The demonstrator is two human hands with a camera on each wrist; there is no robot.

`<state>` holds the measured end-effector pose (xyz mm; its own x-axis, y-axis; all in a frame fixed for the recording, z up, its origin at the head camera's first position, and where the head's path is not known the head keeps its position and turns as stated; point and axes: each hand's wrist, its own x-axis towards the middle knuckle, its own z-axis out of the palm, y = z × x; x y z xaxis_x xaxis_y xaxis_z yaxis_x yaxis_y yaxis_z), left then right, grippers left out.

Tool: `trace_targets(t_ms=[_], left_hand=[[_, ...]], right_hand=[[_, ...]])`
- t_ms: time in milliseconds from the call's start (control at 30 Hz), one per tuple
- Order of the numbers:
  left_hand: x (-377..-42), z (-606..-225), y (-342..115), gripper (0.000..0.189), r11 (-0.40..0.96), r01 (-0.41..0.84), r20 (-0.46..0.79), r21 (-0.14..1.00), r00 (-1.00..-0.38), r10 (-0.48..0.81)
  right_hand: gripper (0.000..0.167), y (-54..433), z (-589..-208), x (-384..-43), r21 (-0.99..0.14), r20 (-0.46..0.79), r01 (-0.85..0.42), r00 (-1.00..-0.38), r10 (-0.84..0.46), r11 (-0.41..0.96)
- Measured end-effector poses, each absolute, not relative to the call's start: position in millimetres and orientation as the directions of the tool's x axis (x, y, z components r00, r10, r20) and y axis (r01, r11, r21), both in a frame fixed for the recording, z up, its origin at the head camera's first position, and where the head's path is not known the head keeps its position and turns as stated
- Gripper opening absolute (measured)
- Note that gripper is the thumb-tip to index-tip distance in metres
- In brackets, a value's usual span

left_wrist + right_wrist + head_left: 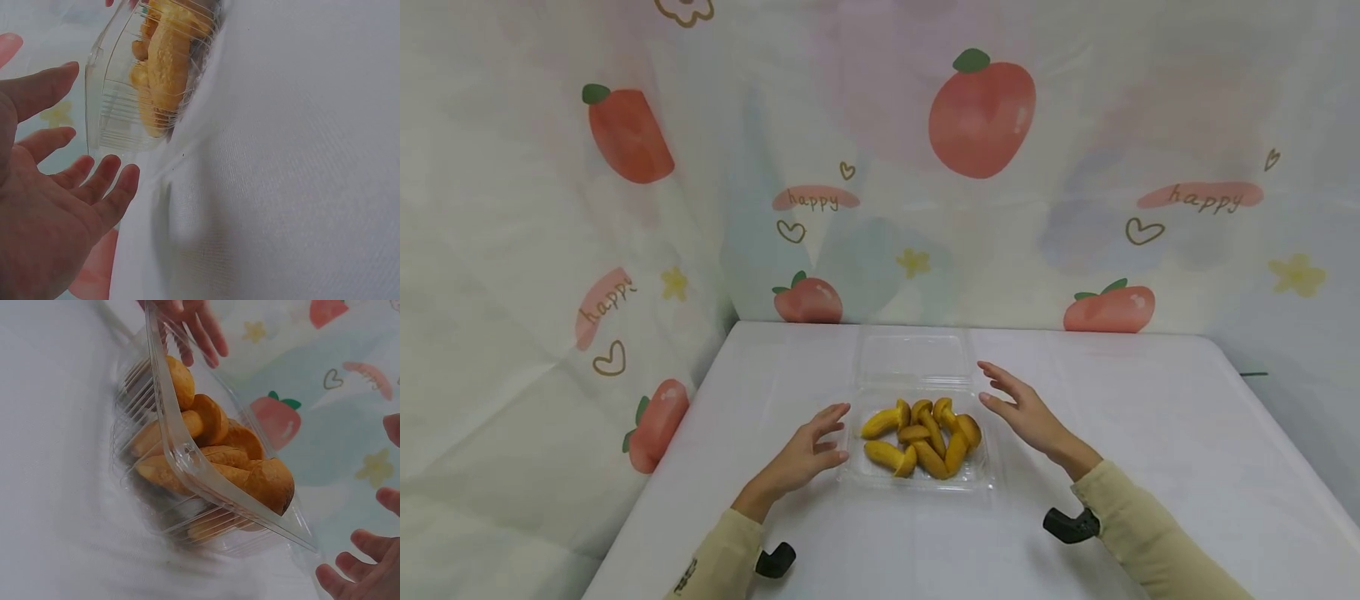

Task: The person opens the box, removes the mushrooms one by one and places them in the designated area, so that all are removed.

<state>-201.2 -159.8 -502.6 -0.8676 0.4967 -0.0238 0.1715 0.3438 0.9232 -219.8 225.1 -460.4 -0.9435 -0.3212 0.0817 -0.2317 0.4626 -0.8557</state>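
Note:
A clear plastic clamshell box (917,485) lies on the table with its lid (913,357) folded back away from me. Several yellow-brown mushrooms (931,460) with rounded caps fill its base, lying in different directions. On the box's left side is my left hand (797,457), fingers spread and slightly bent, holding nothing. My right hand (1033,417) hovers off the upper right side, its fingers extended and bare. In the left wrist view, the left fingertips are close to the ribbed box wall (122,122); whether they touch it I cannot tell. The right wrist view shows the right fingers (369,544) apart from the box.
A white cloth covers the table (1150,433). Behind and to the left hangs a printed curtain (880,125) with fruit, hearts and stars. Black curved pieces (1071,526) jut from beneath both beige sleeves (1150,533).

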Motion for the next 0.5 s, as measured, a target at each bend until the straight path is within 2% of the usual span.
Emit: trace_targets(t_ms=[500], left_hand=[[-205.2,-504.5,-158.5,0.072,0.334,0.125,-0.053,0.934,-0.876,0.479]], right_hand=[[0.061,224.6,-463.5,-218.6,-0.853,0.078,-0.231,-0.944,-0.322,0.468]])
